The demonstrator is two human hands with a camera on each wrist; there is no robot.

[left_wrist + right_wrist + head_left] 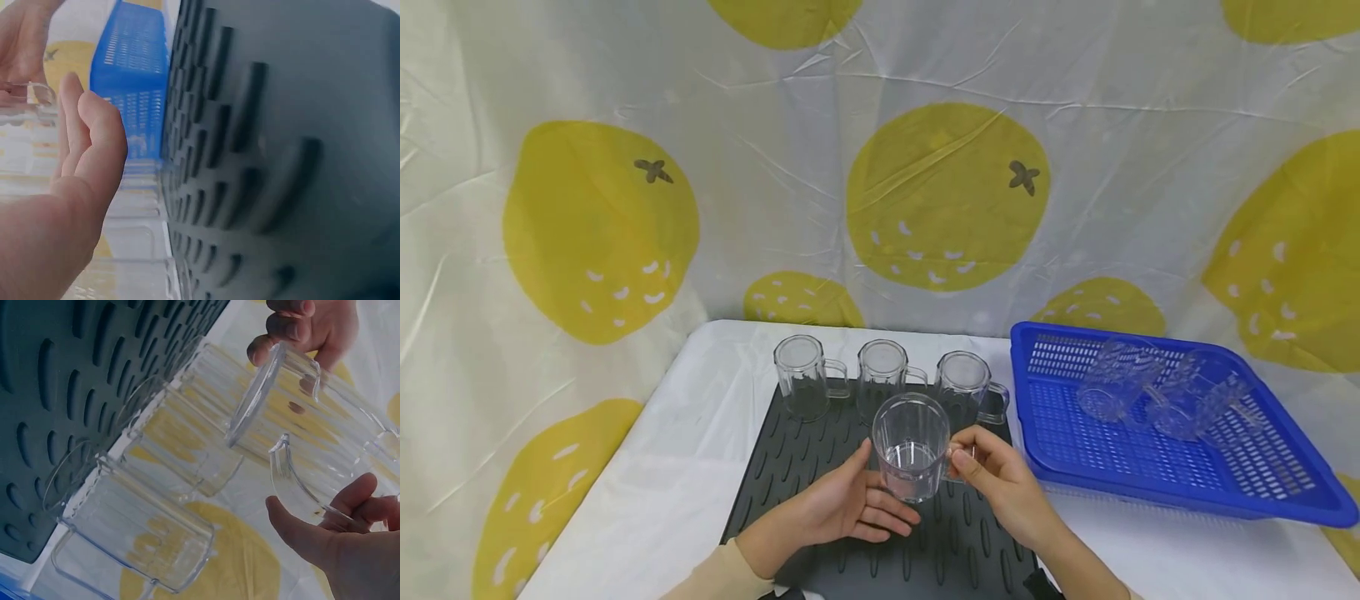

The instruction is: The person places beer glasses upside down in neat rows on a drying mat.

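A clear glass mug [912, 446] is held upright above the dark ribbed mat, its mouth facing up. My right hand [1000, 479] pinches its handle between thumb and fingers, also visible in the right wrist view. To the left of the mug and partly below it is my left hand [853, 504], fingers extended and thumb raised along the glass; whether it touches cannot be told. Behind stand three more handled mugs, mouth down at the mat's far edge: a left mug [802, 379], a middle mug [880, 375] and a right mug [962, 387].
A blue perforated basket [1037, 417] stands at the right, with clear glass mugs [1183, 396] lying in it. The black drying mat [925, 575] lies on a white-covered table [647, 492]. A lemon-print curtain [760, 192] hangs behind.
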